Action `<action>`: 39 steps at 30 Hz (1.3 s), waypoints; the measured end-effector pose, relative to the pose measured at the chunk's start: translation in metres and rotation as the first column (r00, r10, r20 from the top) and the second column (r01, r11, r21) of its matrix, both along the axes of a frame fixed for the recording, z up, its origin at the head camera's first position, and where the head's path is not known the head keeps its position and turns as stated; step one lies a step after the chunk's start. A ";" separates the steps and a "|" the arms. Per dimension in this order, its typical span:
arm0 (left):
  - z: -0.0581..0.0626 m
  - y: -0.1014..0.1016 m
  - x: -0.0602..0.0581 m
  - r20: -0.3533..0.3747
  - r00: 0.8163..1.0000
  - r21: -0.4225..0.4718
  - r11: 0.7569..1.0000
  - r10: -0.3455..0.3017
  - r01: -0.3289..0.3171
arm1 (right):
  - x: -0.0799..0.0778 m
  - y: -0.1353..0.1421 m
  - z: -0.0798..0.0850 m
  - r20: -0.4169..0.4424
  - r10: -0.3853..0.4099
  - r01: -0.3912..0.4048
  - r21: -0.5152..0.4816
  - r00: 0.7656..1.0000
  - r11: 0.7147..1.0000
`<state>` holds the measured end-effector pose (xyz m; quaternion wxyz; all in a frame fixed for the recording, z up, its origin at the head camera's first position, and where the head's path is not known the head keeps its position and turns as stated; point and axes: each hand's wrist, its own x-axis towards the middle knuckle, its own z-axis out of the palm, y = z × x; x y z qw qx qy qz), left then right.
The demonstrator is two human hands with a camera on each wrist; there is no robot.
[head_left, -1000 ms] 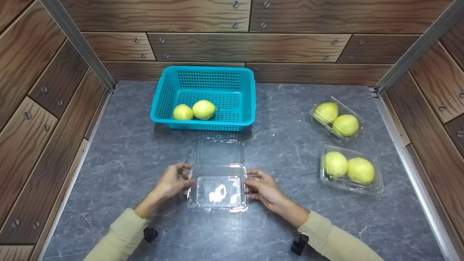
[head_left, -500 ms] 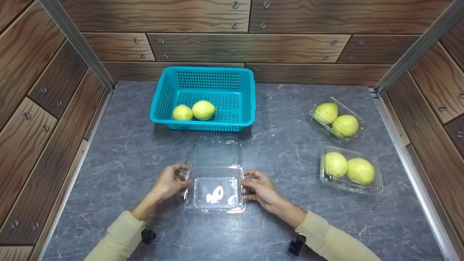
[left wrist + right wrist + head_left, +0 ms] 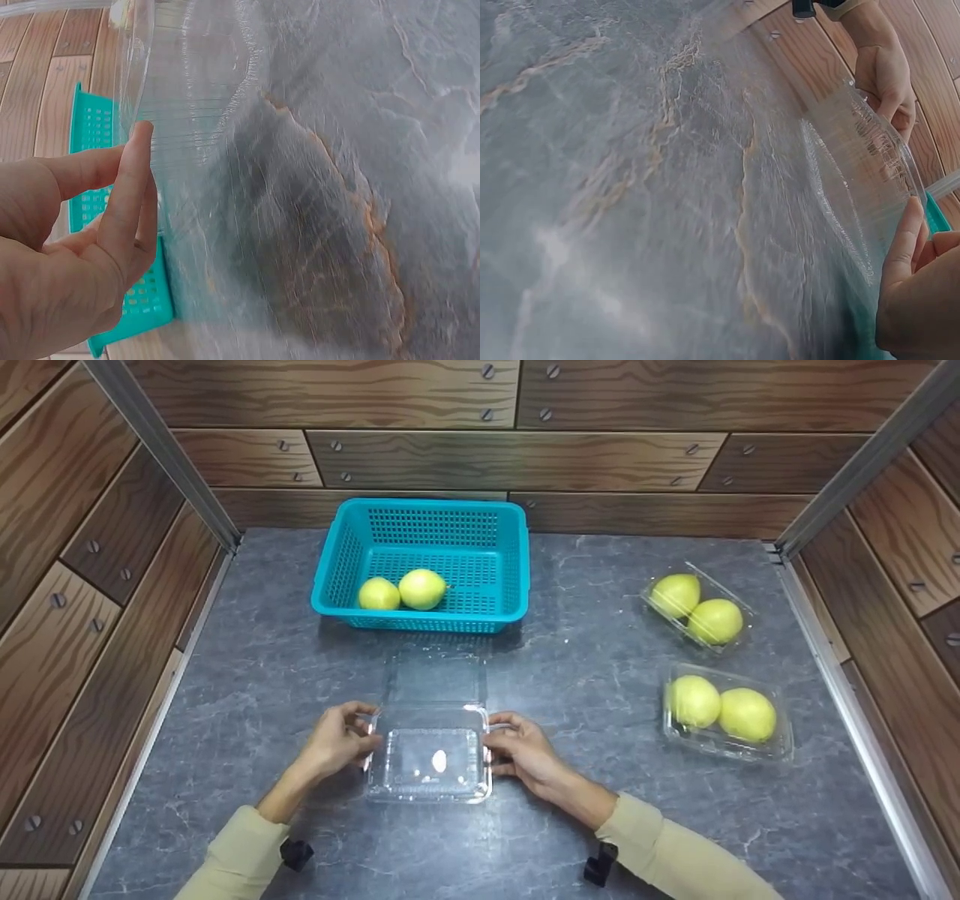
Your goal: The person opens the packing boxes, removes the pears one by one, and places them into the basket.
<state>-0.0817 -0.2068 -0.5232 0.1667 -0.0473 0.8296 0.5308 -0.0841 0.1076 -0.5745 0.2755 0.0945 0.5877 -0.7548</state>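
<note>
An opened clear plastic clamshell container (image 3: 429, 765) lies before me, its base nearer and its lid (image 3: 436, 679) laid back towards the basket. My left hand (image 3: 334, 742) pinches the left rim of the base between thumb and fingers. On the opposite side, my right hand (image 3: 529, 754) pinches the right rim. Nothing lies inside the base. In the left wrist view, the fingertips (image 3: 141, 135) touch the clear rim. The right wrist view has the right hand (image 3: 922, 277) at the near edge of the plastic, with the left hand (image 3: 885, 82) beyond.
Behind the container stands a turquoise basket (image 3: 420, 622) holding two yellow-green fruits (image 3: 422, 589). To the right, two closed clear containers (image 3: 780, 742) each hold two similar fruits (image 3: 696, 701). Wood-patterned walls (image 3: 517, 461) enclose the grey marbled table (image 3: 600, 675) at back and sides.
Both hands have shifted the open clamshell container a little to the left, keeping their hold on its sides. The basket and the two closed containers stay where they were.
</note>
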 end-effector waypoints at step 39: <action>0.008 -0.074 0.009 -0.027 0.999 -0.124 0.992 0.026 -0.029 | -0.001 -0.083 -0.001 -0.007 0.082 -0.082 -0.121 0.997 0.989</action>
